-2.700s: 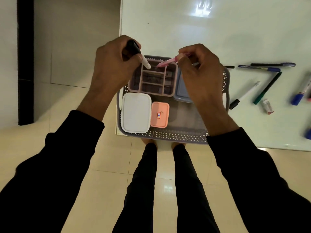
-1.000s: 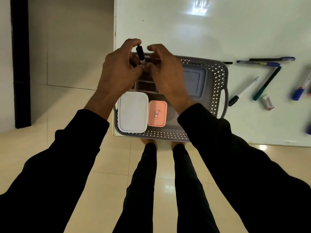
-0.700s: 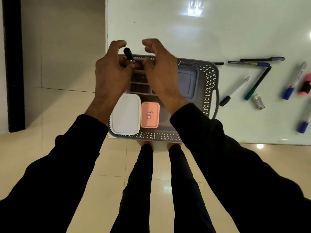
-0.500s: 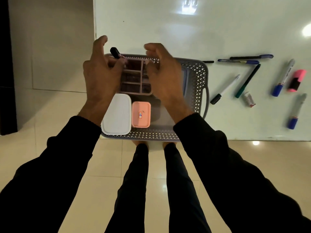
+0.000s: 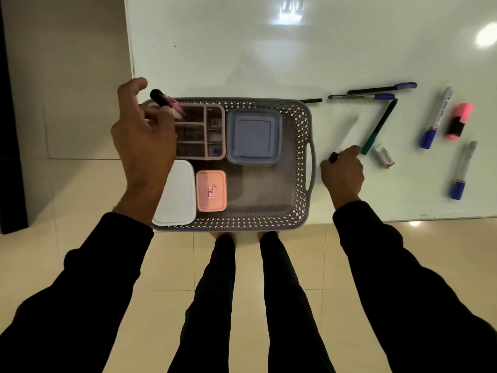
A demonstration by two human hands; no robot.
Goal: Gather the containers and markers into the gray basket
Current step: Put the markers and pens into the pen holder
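Both hands split: your right hand (image 5: 342,168) now pinches the black-capped white marker (image 5: 334,156) (blurred); left hand (image 5: 145,135) still grips the pink marker (image 5: 164,101) over the pink organizer (image 5: 213,130).

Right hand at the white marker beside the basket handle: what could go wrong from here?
The right hand closes on the blurred white marker close to the green pen and a small eraser; lifting could knock either aside. The left hand holds a pink-and-black marker over the pink organizer at the gray basket rim; released carelessly, it might fall outside.
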